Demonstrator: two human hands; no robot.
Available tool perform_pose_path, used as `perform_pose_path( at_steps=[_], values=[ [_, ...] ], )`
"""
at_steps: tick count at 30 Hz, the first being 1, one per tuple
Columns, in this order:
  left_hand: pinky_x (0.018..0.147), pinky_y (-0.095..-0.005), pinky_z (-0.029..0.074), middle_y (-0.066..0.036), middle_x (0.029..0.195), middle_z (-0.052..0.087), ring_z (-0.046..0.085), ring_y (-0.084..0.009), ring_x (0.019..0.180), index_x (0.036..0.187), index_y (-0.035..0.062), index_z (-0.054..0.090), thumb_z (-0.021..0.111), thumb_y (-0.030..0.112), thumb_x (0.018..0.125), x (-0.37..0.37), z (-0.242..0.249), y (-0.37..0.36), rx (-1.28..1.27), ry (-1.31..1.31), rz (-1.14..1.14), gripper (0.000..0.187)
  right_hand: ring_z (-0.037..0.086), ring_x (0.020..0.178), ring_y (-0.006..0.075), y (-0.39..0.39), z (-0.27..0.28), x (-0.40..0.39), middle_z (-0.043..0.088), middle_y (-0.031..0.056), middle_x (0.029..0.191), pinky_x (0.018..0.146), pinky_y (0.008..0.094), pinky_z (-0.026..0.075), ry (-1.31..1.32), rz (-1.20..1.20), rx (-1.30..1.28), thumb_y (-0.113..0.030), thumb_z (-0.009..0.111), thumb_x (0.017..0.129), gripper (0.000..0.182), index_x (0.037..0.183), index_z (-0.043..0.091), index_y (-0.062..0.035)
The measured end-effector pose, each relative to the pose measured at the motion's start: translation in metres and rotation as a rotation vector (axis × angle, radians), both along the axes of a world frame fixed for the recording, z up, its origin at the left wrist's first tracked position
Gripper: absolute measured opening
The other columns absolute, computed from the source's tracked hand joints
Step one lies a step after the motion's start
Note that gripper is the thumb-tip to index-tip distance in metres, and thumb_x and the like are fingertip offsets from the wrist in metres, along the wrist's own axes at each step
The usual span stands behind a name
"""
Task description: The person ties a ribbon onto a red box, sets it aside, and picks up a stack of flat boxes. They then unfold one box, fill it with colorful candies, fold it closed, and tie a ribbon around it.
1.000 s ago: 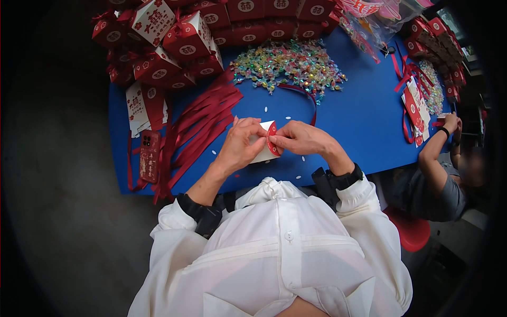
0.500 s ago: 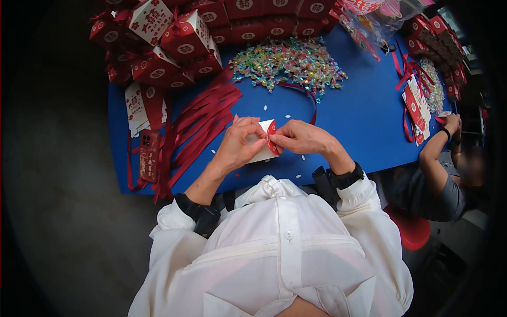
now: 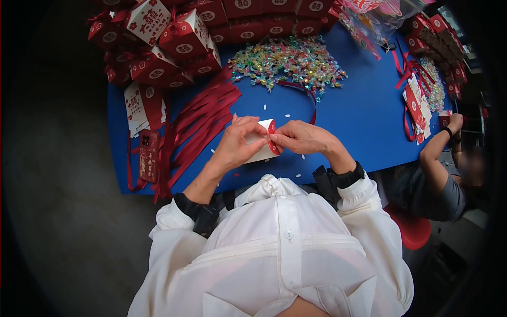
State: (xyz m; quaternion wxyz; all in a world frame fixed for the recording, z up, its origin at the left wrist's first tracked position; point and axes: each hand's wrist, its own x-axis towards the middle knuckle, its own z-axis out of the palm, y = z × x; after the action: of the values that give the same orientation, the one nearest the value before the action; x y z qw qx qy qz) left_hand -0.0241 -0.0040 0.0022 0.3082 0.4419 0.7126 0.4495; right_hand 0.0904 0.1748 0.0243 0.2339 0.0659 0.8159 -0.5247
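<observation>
A small red and white paper gift box (image 3: 262,154) is held between my two hands, low over the near part of the blue table. My left hand (image 3: 238,141) pinches it from the left, thumb and fingers meeting near its red flap. From the right, my right hand (image 3: 303,138) grips the rounded red flap (image 3: 273,143) with thumb and forefinger. Much of the box is covered by my fingers. Dark red ribbons (image 3: 203,113) lie spread to the left of my left hand. Beyond my hands, a single ribbon (image 3: 315,110) curves over the table.
Wrapped candies (image 3: 288,61) are heaped behind my hands. Finished red boxes (image 3: 185,37) are stacked at the back left. A phone (image 3: 149,156) and flat box cards (image 3: 138,108) lie at left. At right, another person's hands (image 3: 454,124) hold a red box near more cards (image 3: 417,111).
My hands and the box stay almost in place. At the right, the other person's hands have shifted slightly, and more of a red box shows in them.
</observation>
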Motion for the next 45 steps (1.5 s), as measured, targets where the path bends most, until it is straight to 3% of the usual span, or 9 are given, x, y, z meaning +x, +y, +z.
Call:
perform_pose_path(
  at_steps=[2, 5, 12, 27, 29, 39, 42, 44, 45],
  values=[
    [0.106, -0.058, 0.023, -0.009, 0.096, 0.064, 0.054, -0.0315, 0.114, 0.087, 0.0061, 0.065, 0.07, 0.015, 0.076, 0.0007, 0.003, 0.0013, -0.039, -0.092, 0.043, 0.015, 0.049, 0.055, 0.0184, -0.0003, 0.0006, 0.0001, 0.057, 0.0075, 0.063, 0.052, 0.0333, 0.041, 0.014, 0.005, 0.016, -0.037, 0.044, 0.098, 0.045, 0.077, 0.063, -0.0022],
    [0.106, -0.0584, 0.023, -0.009, 0.096, 0.064, 0.054, -0.0314, 0.114, 0.087, 0.0065, 0.065, 0.068, 0.013, 0.078, 0.0, -0.0024, 0.0003, 0.005, 0.007, 0.005, 0.011, 0.049, 0.055, 0.0188, 0.0, -0.0001, 0.0, 0.057, 0.008, 0.063, 0.052, 0.0338, 0.041, 0.011, 0.017, 0.031, -0.037, 0.044, 0.098, 0.045, 0.077, 0.063, -0.0018],
    [0.107, -0.0593, 0.019, -0.009, 0.096, 0.064, 0.054, -0.0318, 0.114, 0.085, 0.0063, 0.065, 0.066, 0.011, 0.079, -0.0005, -0.0041, -0.0005, 0.014, -0.028, -0.003, 0.008, 0.051, 0.056, 0.0194, 0.0, 0.0, -0.0011, 0.059, 0.008, 0.065, 0.053, 0.0336, 0.042, -0.006, 0.025, 0.026, -0.037, 0.043, 0.098, 0.045, 0.078, 0.063, -0.0015],
    [0.108, -0.0588, 0.018, -0.01, 0.097, 0.064, 0.055, -0.03, 0.114, 0.083, 0.0057, 0.065, 0.065, 0.011, 0.077, -0.001, -0.0008, -0.0007, 0.008, -0.009, -0.006, 0.009, 0.052, 0.059, 0.0203, 0.0018, -0.0049, 0.0008, 0.06, 0.0085, 0.068, 0.056, 0.0347, 0.043, 0.034, 0.035, -0.009, -0.035, 0.042, 0.098, 0.044, 0.08, 0.063, -0.0013],
    [0.1, -0.041, 0.031, -0.007, 0.092, 0.064, 0.055, -0.0273, 0.111, 0.082, 0.0038, 0.065, 0.067, 0.005, 0.073, 0.0001, 0.0008, -0.0006, 0.031, 0.01, -0.008, 0.01, 0.052, 0.056, 0.0204, 0.001, 0.0, -0.0006, 0.059, 0.009, 0.066, 0.054, 0.0348, 0.042, -0.018, 0.033, 0.019, -0.036, 0.042, 0.098, 0.045, 0.079, 0.063, -0.0012],
    [0.098, -0.0405, 0.031, -0.007, 0.09, 0.065, 0.056, -0.0267, 0.11, 0.08, 0.0036, 0.064, 0.066, 0.006, 0.074, 0.001, -0.0032, -0.0004, 0.036, 0.009, 0.027, 0.007, 0.052, 0.056, 0.0195, 0.0001, 0.0001, -0.0014, 0.061, 0.0088, 0.067, 0.053, 0.0338, 0.043, -0.019, 0.03, 0.03, -0.035, 0.043, 0.098, 0.044, 0.08, 0.064, -0.0008],
    [0.102, -0.0432, 0.028, -0.007, 0.09, 0.065, 0.056, -0.0267, 0.11, 0.079, 0.0036, 0.064, 0.065, 0.007, 0.075, 0.0004, -0.0021, -0.0011, 0.028, -0.007, 0.024, 0.006, 0.053, 0.057, 0.0192, 0.0009, -0.0016, -0.0011, 0.062, 0.0085, 0.069, 0.054, 0.0335, 0.044, 0.012, 0.036, 0.014, -0.035, 0.044, 0.098, 0.043, 0.081, 0.065, -0.0007],
    [0.109, -0.0601, 0.015, -0.012, 0.096, 0.065, 0.056, -0.0308, 0.112, 0.079, 0.0031, 0.062, 0.062, 0.011, 0.076, -0.0001, -0.0021, -0.0012, 0.016, -0.011, 0.015, 0.008, 0.054, 0.057, 0.0195, 0.0013, -0.0011, -0.001, 0.063, 0.0084, 0.07, 0.054, 0.0334, 0.044, 0.005, 0.036, 0.006, -0.035, 0.043, 0.098, 0.044, 0.081, 0.065, -0.0008],
    [0.109, -0.0601, 0.015, -0.012, 0.096, 0.065, 0.056, -0.0308, 0.112, 0.079, 0.0031, 0.062, 0.062, 0.011, 0.076, 0.0002, -0.0023, -0.001, 0.015, -0.011, 0.014, 0.008, 0.054, 0.057, 0.0195, 0.0015, -0.0007, -0.0009, 0.063, 0.0084, 0.07, 0.054, 0.0334, 0.044, 0.005, 0.035, 0.006, -0.035, 0.043, 0.098, 0.044, 0.081, 0.065, -0.0008]
  ],
)
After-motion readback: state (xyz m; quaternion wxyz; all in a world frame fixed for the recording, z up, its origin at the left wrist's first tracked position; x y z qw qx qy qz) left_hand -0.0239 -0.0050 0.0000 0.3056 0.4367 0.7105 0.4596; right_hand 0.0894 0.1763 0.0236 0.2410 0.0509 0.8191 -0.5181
